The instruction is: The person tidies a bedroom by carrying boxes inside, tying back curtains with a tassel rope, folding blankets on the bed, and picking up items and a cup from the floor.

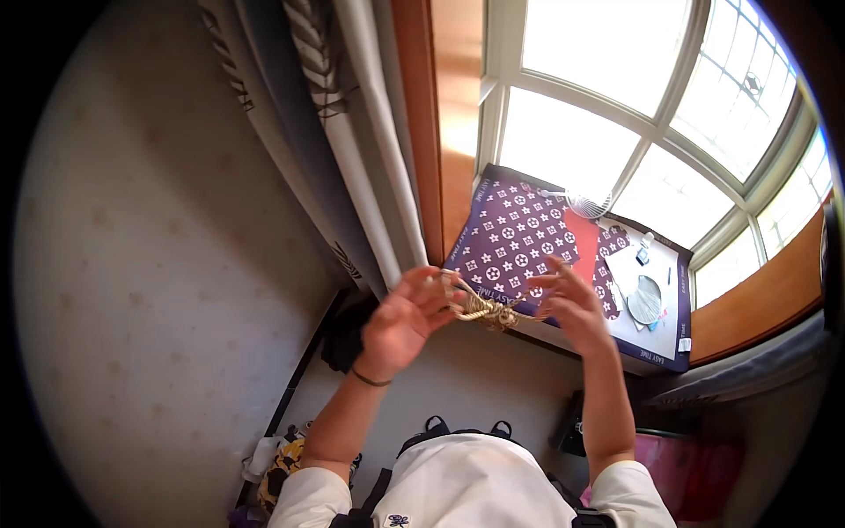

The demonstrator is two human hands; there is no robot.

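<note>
Midway betw. both hands, up above the floor (pixel 519 387), a tan twisted cord (pixel 497 315) hangs w/ its knotted, bunched part in the middle, prob. so that part is free of any surface. At its 9 o'clock, the L hand (pixel 400 321) has a loop hooked in loosely curled fingers, palm half open; at 2–3 o'clock, the R hand (pixel 572 304) has bent, spread fingers by a strand, but w/ the blur, can't tell if they pinch it. Holding it wide like this likely gives some tension. Toward 1 o'clock shines the window (pixel 572 132), maybe why it's held this side; a gray/white curtain (pixel 352 132) is bunched at 11, presumably for light. Patterned mat (pixel 519 229) lies at 12–1, clear oval thing (pixel 645 301) at 3, past the R hand.
</note>
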